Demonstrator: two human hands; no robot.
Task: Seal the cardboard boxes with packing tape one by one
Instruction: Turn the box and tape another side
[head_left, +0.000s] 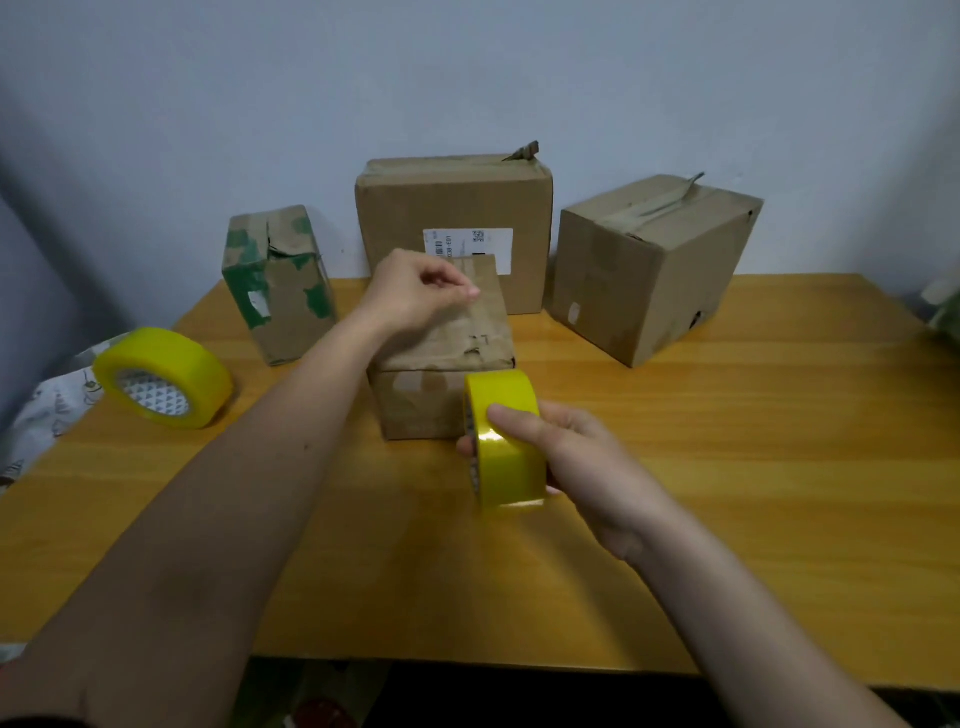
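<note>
A small cardboard box (467, 332) stands in the middle of the wooden table (727, 493). My right hand (566, 457) grips a yellow roll of packing tape (506, 441) upright just in front of the box's near right corner. My left hand (415, 291) hovers over the far end of the box's top, its thumb and fingertips pinched together. A faint clear strip of tape seems to run from the roll over the box top to that pinch, but it is hard to see.
A second, larger yellow tape roll (163, 376) lies at the table's left edge. Behind stand a green-patched box (278, 283), a large labelled box (454, 228) and a box with old peeling tape (654, 270). Patterned cloth (47, 410) hangs at the left.
</note>
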